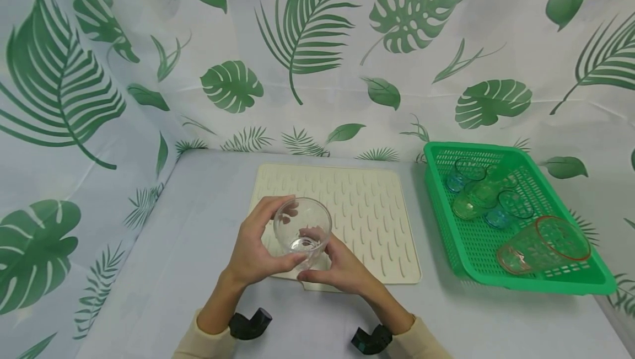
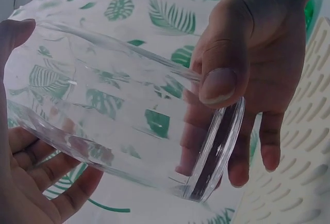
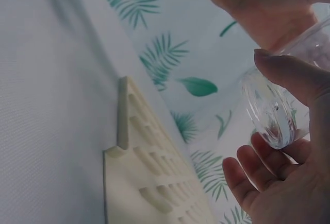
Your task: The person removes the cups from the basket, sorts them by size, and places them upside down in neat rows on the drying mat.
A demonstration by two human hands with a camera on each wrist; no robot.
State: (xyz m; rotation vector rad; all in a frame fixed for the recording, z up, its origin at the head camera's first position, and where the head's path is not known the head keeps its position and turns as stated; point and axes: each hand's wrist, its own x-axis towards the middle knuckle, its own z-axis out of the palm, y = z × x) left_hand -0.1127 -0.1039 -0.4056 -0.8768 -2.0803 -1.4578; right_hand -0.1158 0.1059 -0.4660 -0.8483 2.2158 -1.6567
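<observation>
Head view: one clear glass, held above the near part of a cream ribbed mat. Left hand: fingers and thumb curved round the glass near its rim. Right hand: fingers and thumb pinching the glass at its base. Mat flat on a pale surface. To the right, one green basket, containing several tinted glasses and one red-rimmed glass, lying tilted.
</observation>
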